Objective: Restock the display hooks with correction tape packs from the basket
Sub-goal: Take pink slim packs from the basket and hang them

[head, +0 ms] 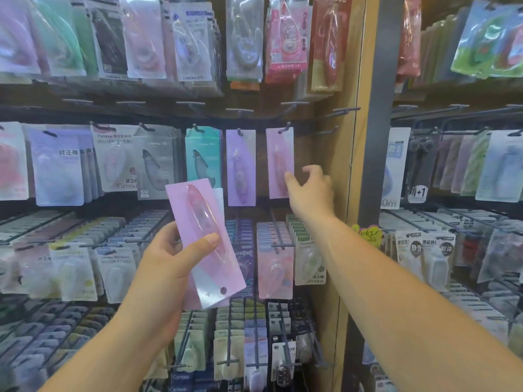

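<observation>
- The left hand grips a pink correction tape pack – thumb laid across the clear blister on the front, the other fingers curled behind the card.
- That pack is tilted and held upside down, with its hang hole at the lower end, below the thumb.
- A strip of a second, white card shows behind it, just above the left hand.
- The right hand reaches forward, up and to the right of the left hand, holding nothing; its fingers are spread and loosely bent.
- Its index fingertip sits at the lower right edge of a hanging pink pack – whether it actually touches is unclear.
- This pack hangs on a display hook straight above the right hand's index finger.
- Left of the right hand hangs a purple pack, then a teal pack further left.
- Right of the right hand stands a wooden side panel.
</observation>
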A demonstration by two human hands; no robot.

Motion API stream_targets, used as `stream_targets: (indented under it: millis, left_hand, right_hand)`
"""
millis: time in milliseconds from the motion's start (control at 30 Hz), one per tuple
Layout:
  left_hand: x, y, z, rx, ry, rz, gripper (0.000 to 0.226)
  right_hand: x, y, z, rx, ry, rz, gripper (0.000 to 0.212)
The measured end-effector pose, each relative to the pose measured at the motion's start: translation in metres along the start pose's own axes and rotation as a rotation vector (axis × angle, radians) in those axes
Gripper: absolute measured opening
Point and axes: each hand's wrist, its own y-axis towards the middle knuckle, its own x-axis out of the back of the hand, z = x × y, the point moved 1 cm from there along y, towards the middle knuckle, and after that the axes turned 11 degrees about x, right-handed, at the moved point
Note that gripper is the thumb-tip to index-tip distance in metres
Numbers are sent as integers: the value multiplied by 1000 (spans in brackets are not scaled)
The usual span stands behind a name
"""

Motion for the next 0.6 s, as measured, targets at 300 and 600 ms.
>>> stream_targets:
  millis: [300,600]
  left_hand:
    - [-30,-17,0,-5,292,159,60]
    - [-64,-38,0,-14,350,213,54]
  right_hand:
    - [66,-109,57,202,375,679,80]
    - [112,-115,43,166,467,554,56]
